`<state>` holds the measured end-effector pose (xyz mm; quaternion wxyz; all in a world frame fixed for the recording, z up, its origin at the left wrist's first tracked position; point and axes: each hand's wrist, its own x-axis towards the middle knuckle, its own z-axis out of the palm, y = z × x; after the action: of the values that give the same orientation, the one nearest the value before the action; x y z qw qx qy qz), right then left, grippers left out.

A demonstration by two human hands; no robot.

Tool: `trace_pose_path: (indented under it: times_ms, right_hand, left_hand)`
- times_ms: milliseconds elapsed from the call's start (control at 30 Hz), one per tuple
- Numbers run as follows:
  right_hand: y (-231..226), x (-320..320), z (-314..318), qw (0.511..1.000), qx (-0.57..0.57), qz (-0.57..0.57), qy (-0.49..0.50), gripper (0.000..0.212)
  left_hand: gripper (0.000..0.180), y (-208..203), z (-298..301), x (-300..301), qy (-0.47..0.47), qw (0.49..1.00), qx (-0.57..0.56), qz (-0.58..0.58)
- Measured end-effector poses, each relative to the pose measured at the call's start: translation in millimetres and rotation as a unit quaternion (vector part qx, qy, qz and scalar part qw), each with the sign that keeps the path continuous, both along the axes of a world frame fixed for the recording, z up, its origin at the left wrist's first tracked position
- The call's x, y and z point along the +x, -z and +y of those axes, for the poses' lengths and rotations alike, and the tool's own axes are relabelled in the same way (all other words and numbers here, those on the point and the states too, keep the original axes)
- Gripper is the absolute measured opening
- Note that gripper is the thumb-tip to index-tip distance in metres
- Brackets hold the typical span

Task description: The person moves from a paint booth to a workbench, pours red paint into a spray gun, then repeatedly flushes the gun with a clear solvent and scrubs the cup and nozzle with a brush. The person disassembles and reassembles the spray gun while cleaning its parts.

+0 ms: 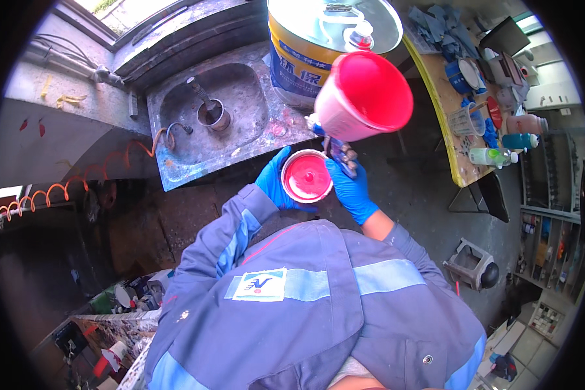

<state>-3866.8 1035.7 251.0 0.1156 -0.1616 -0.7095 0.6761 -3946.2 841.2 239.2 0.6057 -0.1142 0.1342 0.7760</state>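
My left hand [276, 183], in a blue glove, grips the edge of a round white-rimmed lid [307, 177]. The lid's face is smeared red and has a small red knob in its middle. My right hand [351, 188], also gloved in blue, is closed round a paint spray gun [343, 156], whose handle the fingers mostly hide. On top of the gun sits a pink-red plastic cup [335, 107], uncovered and tilted, its inside coated bright red. The lid is just left of the gun, below the cup.
A paint-stained sink [240, 84] lies ahead to the left, with a brush [201, 93] standing in a metal can [216, 120]. Behind the cup stands a big yellow-and-blue drum [292, 62]. Bottles and tubs crowd a yellow-edged table [452, 140] at right. An orange coiled hose [84, 179] hangs left.
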Motion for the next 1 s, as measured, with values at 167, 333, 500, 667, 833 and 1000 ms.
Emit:
trace_pose_path:
  times_ms: [167,333,500,667,833,1000]
  right_hand:
    - [-23.0,-15.5,-17.4,0.989,-0.067,-0.036,-0.125,0.026]
    - [-24.0,-30.3,-34.0,0.986,-0.020,-0.015,-0.166,0.037]
    - [-14.9,-45.1,-49.0,0.976,0.009,-0.022,-0.219,0.053]
    - [-11.9,-55.8,-63.4,0.970,0.095,-0.018,-0.224,0.053]
    - [-10.8,-58.1,-70.7,0.960,0.209,0.031,-0.184,0.053]
    - [-10.5,-64.5,-79.6,0.954,0.238,0.061,-0.170,0.050]
  left_hand:
    - [0.066,-5.7,-34.1,2.8,-0.117,0.991,0.024,-0.060]
    - [0.074,-104.8,-86.4,-59.3,-0.404,0.879,-0.055,0.248]
    - [0.098,-206.0,-74.6,-78.2,-0.212,0.536,-0.278,0.768]
    - [0.095,-243.5,-40.6,-78.3,-0.030,0.238,-0.469,0.850]
    - [0.098,-246.6,-40.1,-81.8,-0.003,0.267,-0.609,0.747]
    - [0.103,-250.0,-50.2,-88.6,0.048,0.274,-0.668,0.691]
